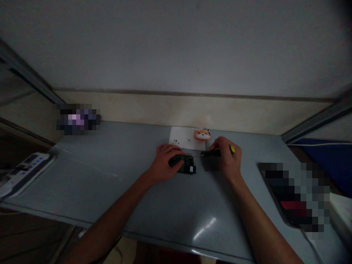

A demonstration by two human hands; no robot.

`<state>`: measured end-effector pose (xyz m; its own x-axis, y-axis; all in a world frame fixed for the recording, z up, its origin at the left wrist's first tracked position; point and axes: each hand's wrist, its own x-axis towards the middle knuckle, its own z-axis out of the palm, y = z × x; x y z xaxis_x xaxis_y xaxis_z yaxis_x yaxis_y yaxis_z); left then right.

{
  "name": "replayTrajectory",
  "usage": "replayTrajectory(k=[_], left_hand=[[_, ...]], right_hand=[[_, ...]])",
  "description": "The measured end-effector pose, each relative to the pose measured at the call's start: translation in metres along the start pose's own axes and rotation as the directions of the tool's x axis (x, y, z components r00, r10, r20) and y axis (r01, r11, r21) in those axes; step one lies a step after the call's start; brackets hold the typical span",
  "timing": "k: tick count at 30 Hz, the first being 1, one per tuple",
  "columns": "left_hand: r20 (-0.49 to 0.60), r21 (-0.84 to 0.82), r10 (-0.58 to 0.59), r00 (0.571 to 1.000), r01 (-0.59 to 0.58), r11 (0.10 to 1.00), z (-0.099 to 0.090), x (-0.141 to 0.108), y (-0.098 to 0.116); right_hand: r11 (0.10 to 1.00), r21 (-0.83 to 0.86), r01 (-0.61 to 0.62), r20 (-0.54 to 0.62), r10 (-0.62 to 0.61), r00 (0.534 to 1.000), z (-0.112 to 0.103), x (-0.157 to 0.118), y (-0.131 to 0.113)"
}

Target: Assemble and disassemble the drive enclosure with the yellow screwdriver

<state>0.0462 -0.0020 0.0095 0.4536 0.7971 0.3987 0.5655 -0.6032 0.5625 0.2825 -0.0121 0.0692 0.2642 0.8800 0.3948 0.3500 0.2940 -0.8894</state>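
Pinning the green circuit board (187,168) under the left hand (164,164), on or just above the table (132,146); gripping a screwdriver (211,153) in the right hand (229,159). Could skid and scratch the board — from pushing too hard so flatly. Lies lengthwise roughly left to right — labelled end rightward.

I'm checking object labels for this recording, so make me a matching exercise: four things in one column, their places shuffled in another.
Things:
1. Screwdriver
2. Circuit board
3. Orange animal-face object
4. Power strip

Places:
A. On the white sheet
B. Table's left end
C. In the right hand
D. Under the left hand's fingers

Pairs: 1-C, 2-D, 3-A, 4-B
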Motion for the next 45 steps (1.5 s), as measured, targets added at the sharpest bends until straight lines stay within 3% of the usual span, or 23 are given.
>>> replayTrajectory(k=[10, 45], left_hand=[[0.009, -0.015, 0.019, 1.0, -0.019, 1.0, 0.0007, 0.0002, 0.0001], [-0.007, -0.04, 0.073, 0.997, -0.073, 0.997, 0.0001, 0.0009, -0.0007]], right_hand=[[1.0, 0.02, -0.009, 0.054, 0.008, 0.998, 0.0025, -0.0039, -0.0019], [0.998, 0.047, 0.03, 0.023, -0.031, 0.999, 0.0004, -0.006, -0.0037]])
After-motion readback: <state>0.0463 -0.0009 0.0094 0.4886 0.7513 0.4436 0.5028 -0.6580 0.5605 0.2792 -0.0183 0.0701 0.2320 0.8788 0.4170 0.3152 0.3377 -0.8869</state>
